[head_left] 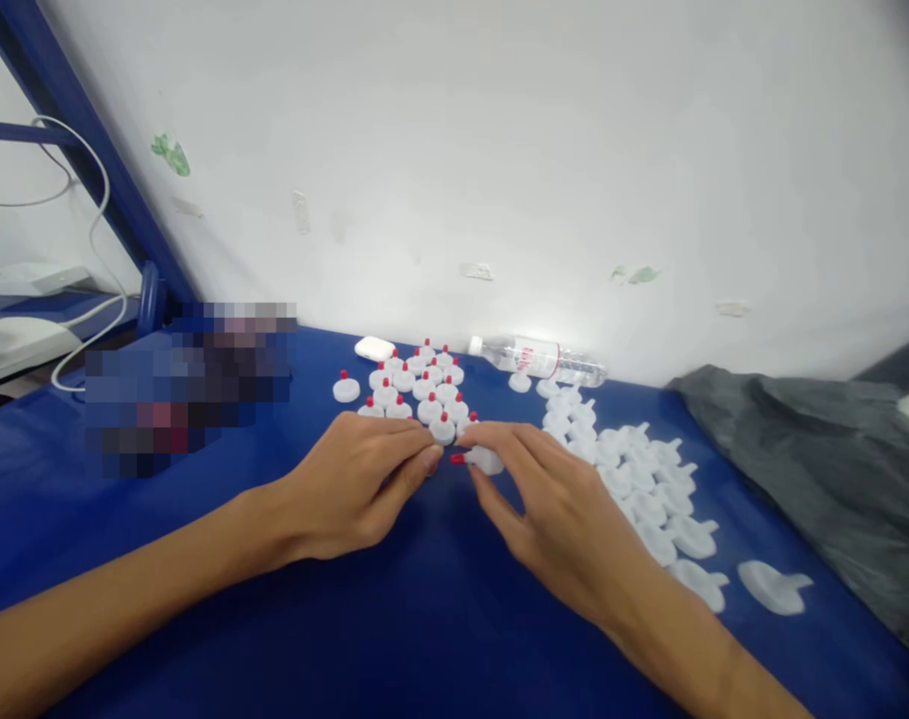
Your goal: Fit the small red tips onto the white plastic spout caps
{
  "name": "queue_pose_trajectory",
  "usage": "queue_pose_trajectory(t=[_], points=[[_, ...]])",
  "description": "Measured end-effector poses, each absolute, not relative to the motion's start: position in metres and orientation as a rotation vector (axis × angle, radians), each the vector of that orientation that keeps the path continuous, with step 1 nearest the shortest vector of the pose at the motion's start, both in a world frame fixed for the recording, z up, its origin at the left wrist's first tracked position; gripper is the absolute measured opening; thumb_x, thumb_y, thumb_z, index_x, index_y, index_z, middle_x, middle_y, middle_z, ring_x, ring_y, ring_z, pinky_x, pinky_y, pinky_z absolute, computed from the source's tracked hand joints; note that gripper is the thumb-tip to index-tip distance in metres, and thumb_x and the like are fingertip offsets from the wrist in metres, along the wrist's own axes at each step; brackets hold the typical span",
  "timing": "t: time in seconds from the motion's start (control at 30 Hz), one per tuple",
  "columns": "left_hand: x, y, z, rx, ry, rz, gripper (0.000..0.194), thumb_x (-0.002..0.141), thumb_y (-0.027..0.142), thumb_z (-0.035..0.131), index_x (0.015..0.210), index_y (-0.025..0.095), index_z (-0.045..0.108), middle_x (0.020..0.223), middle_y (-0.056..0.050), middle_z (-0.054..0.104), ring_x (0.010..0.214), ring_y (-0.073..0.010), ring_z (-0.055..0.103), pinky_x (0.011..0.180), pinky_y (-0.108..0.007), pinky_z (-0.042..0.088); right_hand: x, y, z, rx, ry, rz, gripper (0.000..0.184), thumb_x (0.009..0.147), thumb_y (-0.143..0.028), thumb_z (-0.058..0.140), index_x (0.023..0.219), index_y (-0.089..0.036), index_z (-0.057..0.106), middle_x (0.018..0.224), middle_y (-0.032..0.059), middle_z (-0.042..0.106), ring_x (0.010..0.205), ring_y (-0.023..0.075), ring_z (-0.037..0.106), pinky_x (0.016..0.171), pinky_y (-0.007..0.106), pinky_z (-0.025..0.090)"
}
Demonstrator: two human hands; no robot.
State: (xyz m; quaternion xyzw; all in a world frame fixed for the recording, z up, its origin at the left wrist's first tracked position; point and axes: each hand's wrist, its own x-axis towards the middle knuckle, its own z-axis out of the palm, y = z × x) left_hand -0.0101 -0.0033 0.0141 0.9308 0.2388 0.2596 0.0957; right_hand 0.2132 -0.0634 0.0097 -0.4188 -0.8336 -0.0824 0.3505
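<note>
My right hand (559, 504) pinches a white plastic cap (486, 459) whose small red tip (457, 459) points left toward my left hand. My left hand (357, 479) rests on the blue table (395, 629) with its fingers curled together, their tips close to the red tip; whether they hold anything is hidden. Just behind both hands stands a cluster of several white caps with red tips (421, 384). To the right lies a long spread of several plain white caps (649, 489).
A clear plastic water bottle (540, 359) lies against the white wall. A small white case (375, 348) sits behind the cluster. A grey plastic bag (829, 469) covers the table's right side. A blurred patch sits at the left; white cables hang beyond.
</note>
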Motion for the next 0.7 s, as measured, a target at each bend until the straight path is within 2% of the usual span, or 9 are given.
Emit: queue_pose_trajectory(t=[0.13,0.27,0.4,0.5,0.6,0.7], points=[[-0.013,-0.001,0.015,2.938,0.648,0.615,0.037,0.101,0.019,0.046,0.064,0.021,0.053,0.058,0.003,0.054,0.050,-0.0136,0.047,0.052,-0.033,0.033,0.221,-0.060,0.007,-1.177,-2.152,-0.241,0.015,0.097,-0.011,0.062,0.104,-0.023,0.067,0.107,0.0028,0.078,0.096,0.0236,0.076,0.086,0.040,0.061],[-0.012,-0.008,0.012,3.155,0.549,0.312,0.031,0.095,0.023,0.058,0.065,0.021,0.061,0.061,0.001,0.064,0.053,-0.0171,0.060,0.053,-0.035,0.036,0.224,-0.057,0.004,-1.236,-2.191,-0.286,0.007,0.093,-0.017,0.073,0.096,-0.022,0.070,0.107,0.0041,0.076,0.096,0.0248,0.073,0.086,0.041,0.059],[-0.007,-0.014,0.006,3.291,0.491,0.242,0.030,0.094,0.023,0.063,0.064,0.020,0.066,0.059,-0.001,0.067,0.051,-0.0189,0.062,0.051,-0.037,0.037,0.225,-0.055,0.001,-1.283,-2.224,-0.360,0.003,0.091,-0.019,0.075,0.092,-0.021,0.073,0.085,0.0014,0.072,0.078,0.0224,0.069,0.075,0.040,0.056],[-0.005,-0.013,0.001,3.313,0.472,0.261,0.032,0.096,0.021,0.064,0.064,0.019,0.068,0.058,-0.002,0.068,0.050,-0.0182,0.062,0.049,-0.036,0.038,0.226,-0.054,-0.002,-1.283,-2.275,-0.373,0.008,0.094,-0.017,0.071,0.100,-0.021,0.075,0.079,-0.0003,0.075,0.077,0.0222,0.071,0.079,0.041,0.054],[-0.004,-0.011,-0.005,3.340,0.449,0.357,0.038,0.098,0.022,0.064,0.060,0.018,0.068,0.054,-0.002,0.068,0.047,-0.0175,0.061,0.048,-0.036,0.035,0.228,-0.053,0.000,-1.306,-2.283,-0.348,0.019,0.097,-0.019,0.067,0.116,-0.019,0.072,0.083,0.0016,0.079,0.082,0.0244,0.073,0.086,0.044,0.053],[-0.003,-0.009,-0.010,3.355,0.389,0.496,0.045,0.100,0.025,0.064,0.056,0.019,0.065,0.049,0.000,0.065,0.043,-0.0162,0.056,0.046,-0.036,0.031,0.233,-0.052,0.007,-1.363,-2.217,-0.299,0.017,0.102,-0.025,0.063,0.116,-0.021,0.071,0.087,0.0020,0.080,0.082,0.0247,0.074,0.093,0.047,0.051]])
